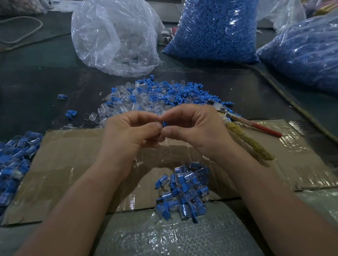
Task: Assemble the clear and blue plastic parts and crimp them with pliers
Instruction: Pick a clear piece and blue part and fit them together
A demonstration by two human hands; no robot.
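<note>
Both hands are raised over the cardboard sheet (66, 160). Left hand (130, 132) and right hand (189, 127) meet at the fingertips, fingers (152, 127) curled and pinching one small blue part (165, 123) between them; a clear piece on it can't be confirmed. Pliers (247, 140) lie on the cardboard just right of the right hand, untouched. The loose clear and blue parts pile (160, 96) sits behind the hands, the assembled pieces (183, 191) below the wrists. Bag of blue parts (215, 23) stands far back on the table.
</note>
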